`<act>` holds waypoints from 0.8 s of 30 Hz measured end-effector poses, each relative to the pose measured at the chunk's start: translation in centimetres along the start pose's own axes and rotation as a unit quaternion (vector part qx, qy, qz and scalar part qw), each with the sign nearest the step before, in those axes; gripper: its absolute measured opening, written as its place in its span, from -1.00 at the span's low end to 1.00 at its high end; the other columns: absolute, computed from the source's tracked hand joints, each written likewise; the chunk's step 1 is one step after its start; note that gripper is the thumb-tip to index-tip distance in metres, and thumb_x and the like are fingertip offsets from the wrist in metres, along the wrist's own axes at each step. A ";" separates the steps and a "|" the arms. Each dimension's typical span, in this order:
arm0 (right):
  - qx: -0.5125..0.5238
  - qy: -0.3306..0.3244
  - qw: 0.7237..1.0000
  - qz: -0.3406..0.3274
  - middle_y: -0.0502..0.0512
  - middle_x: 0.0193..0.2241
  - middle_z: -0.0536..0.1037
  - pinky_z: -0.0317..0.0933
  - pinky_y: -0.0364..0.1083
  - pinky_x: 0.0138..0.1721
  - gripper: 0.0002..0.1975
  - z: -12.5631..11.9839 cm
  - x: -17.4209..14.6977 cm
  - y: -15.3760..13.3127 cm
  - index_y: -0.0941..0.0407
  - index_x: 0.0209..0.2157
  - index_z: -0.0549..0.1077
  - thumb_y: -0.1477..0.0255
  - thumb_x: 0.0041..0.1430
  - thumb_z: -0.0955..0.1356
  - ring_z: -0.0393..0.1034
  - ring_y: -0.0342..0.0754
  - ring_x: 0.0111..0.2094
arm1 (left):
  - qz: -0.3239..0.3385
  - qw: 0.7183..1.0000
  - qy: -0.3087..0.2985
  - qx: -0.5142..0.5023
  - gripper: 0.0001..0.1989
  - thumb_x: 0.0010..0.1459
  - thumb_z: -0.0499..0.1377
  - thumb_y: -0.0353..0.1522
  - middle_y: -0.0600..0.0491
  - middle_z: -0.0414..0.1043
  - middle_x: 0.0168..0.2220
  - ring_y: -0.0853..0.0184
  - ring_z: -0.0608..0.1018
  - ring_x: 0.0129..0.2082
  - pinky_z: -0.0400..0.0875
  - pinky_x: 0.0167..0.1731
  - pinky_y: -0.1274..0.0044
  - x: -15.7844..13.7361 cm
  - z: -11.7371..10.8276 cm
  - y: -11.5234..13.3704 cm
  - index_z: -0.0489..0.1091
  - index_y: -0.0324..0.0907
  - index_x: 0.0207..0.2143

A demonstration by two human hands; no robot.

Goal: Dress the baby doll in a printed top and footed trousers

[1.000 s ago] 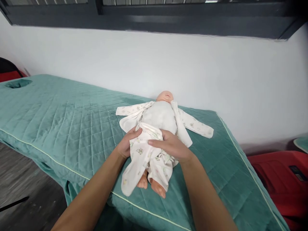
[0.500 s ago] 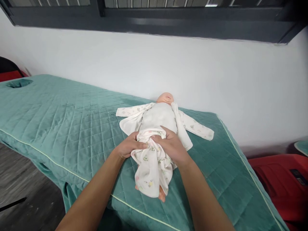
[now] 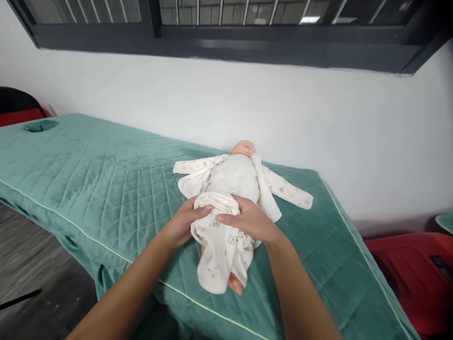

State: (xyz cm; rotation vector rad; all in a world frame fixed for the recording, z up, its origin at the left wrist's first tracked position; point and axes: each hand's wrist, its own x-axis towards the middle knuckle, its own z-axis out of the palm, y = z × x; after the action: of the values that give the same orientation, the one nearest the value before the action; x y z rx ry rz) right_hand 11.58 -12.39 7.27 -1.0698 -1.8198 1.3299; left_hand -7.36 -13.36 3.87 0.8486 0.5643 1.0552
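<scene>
A baby doll (image 3: pixel 235 179) lies on its back on a green quilted bed cover, its head by the wall and a foot (image 3: pixel 235 284) showing at the near end. White printed baby pants (image 3: pixel 215 250) cover most of its legs. My left hand (image 3: pixel 186 219) grips the left side of the waistband, thumb on top. On the other side, my right hand (image 3: pixel 249 218) holds the same waistband, its thumb pressed over the front and the other fingers partly hidden. A white printed baby jacket (image 3: pixel 288 189) lies spread open beneath the doll, sleeves out to both sides.
The green massage bed (image 3: pixel 106 179) has a face hole (image 3: pixel 40 125) at its far left. Behind it stands a white wall with a dark window frame (image 3: pixel 265 45). A red chair (image 3: pixel 399 278) is at the right, and a dark floor (image 3: pixel 31 255) shows at the lower left.
Both hands have shifted slightly on the waistband, and the cloth bunched at the front is now smoother. The camera view has tilted up a little.
</scene>
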 end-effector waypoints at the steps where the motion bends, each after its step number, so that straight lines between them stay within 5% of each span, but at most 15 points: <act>1: -0.012 -0.002 1.000 -0.007 0.05 -0.15 0.58 0.30 -0.05 -0.15 -0.62 0.0 0.0 0.1 0.07 -0.07 0.51 0.22 0.09 0.45 0.46 0.03 -0.14 | -0.007 1.000 0.016 0.007 -0.64 0.02 0.35 -0.31 -0.07 0.58 -0.34 0.32 0.56 -0.44 0.41 -0.43 0.59 -1.0 0.8 0.3 0.52 -0.29 -0.12; 7: -0.106 -0.006 0.993 -0.044 -0.08 -0.48 0.46 0.14 -0.19 -0.40 -0.81 0.5 0.0 1.0 0.13 -0.43 0.46 0.30 0.05 0.45 0.34 -0.12 -0.40 | -0.059 0.989 0.135 -0.003 -0.58 0.09 0.29 -0.27 -0.07 0.57 -0.32 0.34 0.52 -0.48 0.40 -0.44 0.55 -6.9 5.6 0.6 0.47 -0.27 -0.01; 13: -0.154 -0.058 0.983 -0.078 -0.07 -0.41 0.55 0.18 -0.19 -0.30 -0.85 0.0 0.2 1.2 0.13 -0.38 0.50 0.50 -0.09 0.46 0.40 -0.11 -0.35 | -0.056 0.967 0.241 -0.069 -0.58 0.01 0.35 -0.26 -0.11 0.58 -0.19 0.19 0.60 -0.23 0.46 -0.29 0.51 -10.4 8.2 -2.6 0.50 -0.26 -0.08; 18: -0.211 -0.097 0.969 -0.082 -0.06 -0.40 0.57 0.16 -0.19 -0.32 -0.81 -0.1 0.2 1.7 0.10 -0.38 0.51 0.47 -0.11 0.49 0.43 -0.08 -0.34 | -0.072 0.937 0.329 -0.091 -0.53 -0.14 0.44 -0.25 -0.07 0.59 -0.29 0.24 0.61 -0.34 0.46 -0.33 0.52 -12.1 6.9 -6.3 0.50 -0.26 -0.16; 24: -0.304 -0.105 0.941 -0.110 -0.08 -0.42 0.58 0.07 -0.19 -0.38 -0.87 0.4 0.3 2.4 0.08 -0.41 0.50 0.33 0.02 0.47 0.43 -0.11 -0.36 | -0.002 0.926 0.374 0.047 -0.55 -0.19 0.44 -0.15 0.05 0.52 -0.49 0.40 0.49 -0.51 0.37 -0.44 0.59 -12.5 3.6 -7.2 0.50 -0.26 -0.32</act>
State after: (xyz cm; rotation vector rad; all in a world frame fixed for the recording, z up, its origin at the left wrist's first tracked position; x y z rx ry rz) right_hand 11.74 -11.94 4.88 -0.9998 -2.5227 0.7807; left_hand -5.92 -27.66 0.10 0.4998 1.2648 1.3523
